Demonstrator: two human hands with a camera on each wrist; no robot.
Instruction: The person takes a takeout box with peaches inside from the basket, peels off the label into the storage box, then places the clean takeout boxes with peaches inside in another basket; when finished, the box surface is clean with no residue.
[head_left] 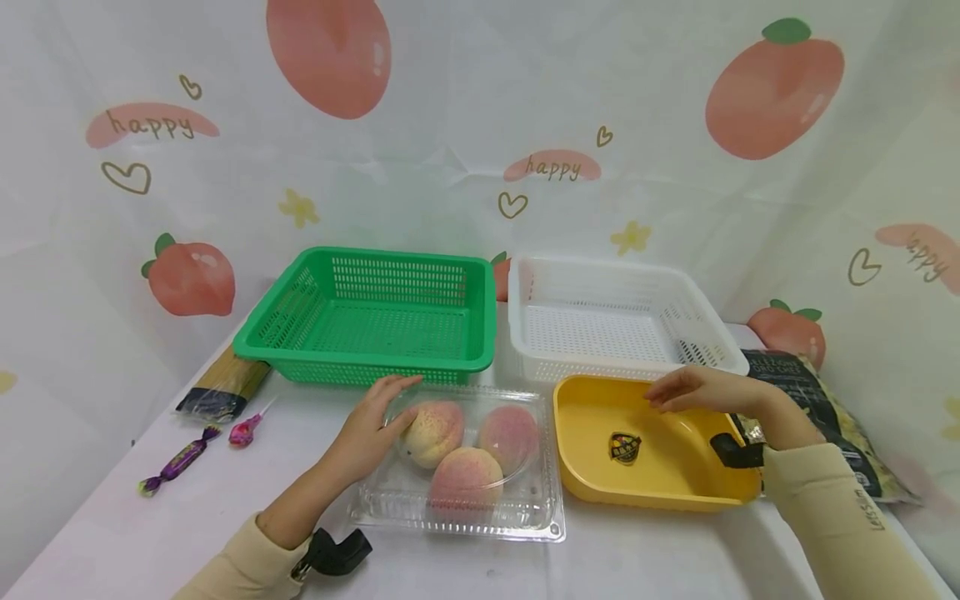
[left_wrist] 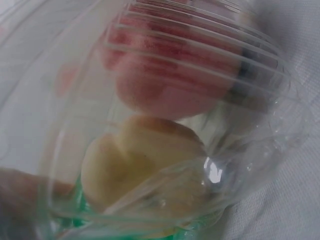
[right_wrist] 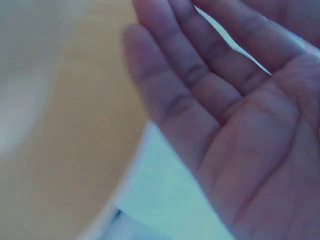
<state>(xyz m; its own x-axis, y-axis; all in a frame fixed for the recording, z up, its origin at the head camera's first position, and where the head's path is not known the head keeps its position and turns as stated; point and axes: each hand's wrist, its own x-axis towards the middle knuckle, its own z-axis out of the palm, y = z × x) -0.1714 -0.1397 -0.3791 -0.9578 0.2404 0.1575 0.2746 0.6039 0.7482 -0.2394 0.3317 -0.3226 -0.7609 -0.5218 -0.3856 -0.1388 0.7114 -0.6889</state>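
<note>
A clear plastic clamshell box (head_left: 525,500) lies at the middle front of the table, with peaches (head_left: 467,485) showing through it. My left hand (head_left: 367,429) is at its back left corner, fingers reaching along the edge and thumb overlapping the nearest peach. Close up in the left wrist view, the ribbed clear plastic (left_wrist: 250,140) covers a pale peach (left_wrist: 145,165) and a redder one. Over the yellow tub (head_left: 652,487) hovers my right hand (head_left: 701,392), palm down with loosely bent fingers. Its palm (right_wrist: 260,145) shows nothing held.
Behind stand a green basket (head_left: 367,362) and a white basket (head_left: 540,358). On the left lie a bundle in clear wrap (head_left: 225,383), a lollipop (head_left: 244,432) and a purple-wrapped candy (head_left: 180,461). A dark printed bag (head_left: 810,400) lies right of the tub.
</note>
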